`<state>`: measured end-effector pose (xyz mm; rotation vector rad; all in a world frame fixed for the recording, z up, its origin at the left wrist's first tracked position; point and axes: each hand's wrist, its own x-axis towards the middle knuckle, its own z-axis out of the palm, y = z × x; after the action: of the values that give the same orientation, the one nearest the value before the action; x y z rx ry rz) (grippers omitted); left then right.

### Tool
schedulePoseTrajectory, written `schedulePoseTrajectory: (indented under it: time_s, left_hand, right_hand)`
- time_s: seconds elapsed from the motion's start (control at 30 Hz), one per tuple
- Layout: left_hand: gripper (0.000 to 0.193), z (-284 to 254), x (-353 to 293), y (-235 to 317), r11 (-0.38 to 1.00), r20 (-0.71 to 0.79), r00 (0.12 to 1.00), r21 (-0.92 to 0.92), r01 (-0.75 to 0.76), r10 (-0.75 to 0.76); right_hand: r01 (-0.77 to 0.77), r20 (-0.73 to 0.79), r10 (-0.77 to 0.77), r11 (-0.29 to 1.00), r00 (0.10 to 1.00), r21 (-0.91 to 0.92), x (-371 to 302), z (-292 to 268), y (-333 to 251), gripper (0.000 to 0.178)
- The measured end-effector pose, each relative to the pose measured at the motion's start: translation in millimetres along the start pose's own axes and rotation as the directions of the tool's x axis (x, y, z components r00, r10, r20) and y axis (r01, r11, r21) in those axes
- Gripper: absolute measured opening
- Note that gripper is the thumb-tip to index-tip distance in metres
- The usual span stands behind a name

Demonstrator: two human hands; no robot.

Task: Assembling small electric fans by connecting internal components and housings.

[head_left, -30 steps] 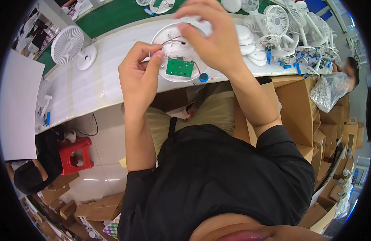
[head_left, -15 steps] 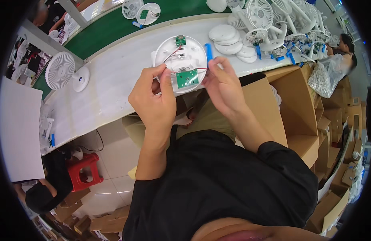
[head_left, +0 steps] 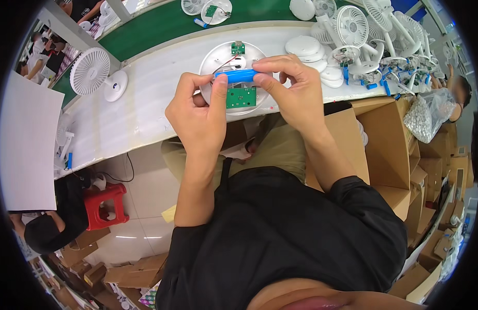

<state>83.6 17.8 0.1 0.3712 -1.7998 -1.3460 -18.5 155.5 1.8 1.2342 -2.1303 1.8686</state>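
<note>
1. I held the blue cylindrical battery cell point(head_left: 235, 76) level between both hands, just above the round white plastic fan base point(head_left: 210, 62) that lay open side up on the long white workbench point(head_left: 146, 103).
2. My left hand point(head_left: 197, 111) was closed on the cell's left end, thumb and forefinger pinching it; my right hand point(head_left: 296, 90) was closed on the right end, fingertips curled over the top.
3. Inside the base sat a square green circuit board point(head_left: 241, 97), partly hidden under the cell, and a smaller green board point(head_left: 238, 48) near the far rim, with thin red and dark wires point(head_left: 223, 63) running between them.
4. To do this well, I judged the cell had to stay parallel to the base and be gripped at its ends only, so the wires stayed free and in sight.
5. I thought the main risk was trapping or tugging a wire under the cell, or pressing on the board, so a light, even hold from both sides seemed right.
6. I could not tell which end of the cell carried the leads; my fingers covered both.
7. Finished white desk fans point(head_left: 352, 26) and spare white round covers point(head_left: 303, 46) stood well apart to my right.
</note>
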Motion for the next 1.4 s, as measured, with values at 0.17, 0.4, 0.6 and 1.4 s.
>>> schedulePoseTrajectory:
  time_s: [0.17, 0.4, 0.6, 1.4]
  left_hand:
    - [0.02, -2.1, 1.8, -5.1, 0.999, -0.039, 0.999, 0.039, -0.011, 0.013]
    - [0.02, 6.0, 0.6, -8.5, 1.0, -0.048, 0.999, 0.009, -0.019, 0.02]
    - [0.019, 6.4, 0.9, -8.2, 0.999, -0.04, 0.998, 0.01, -0.044, 0.044]
    - [0.005, -27.5, -11.8, 0.5, 0.99, 0.089, 0.99, -0.078, 0.121, -0.114]
  right_hand:
    - [-0.057, -0.06, 0.055, 0.997, 0.997, -0.043, -4.8, 12.2, 7.0, 0.025]
    - [-0.219, 0.12, 0.189, 0.916, 0.975, 0.337, -5.2, 5.9, 14.9, 0.031]
    - [-0.39, 0.286, 0.266, 0.669, 0.92, 0.632, -1.2, 0.9, 27.2, 0.034]
    - [0.084, 0.319, 0.247, 0.657, 0.915, -0.749, 108.4, -92.6, 145.5, 0.038]
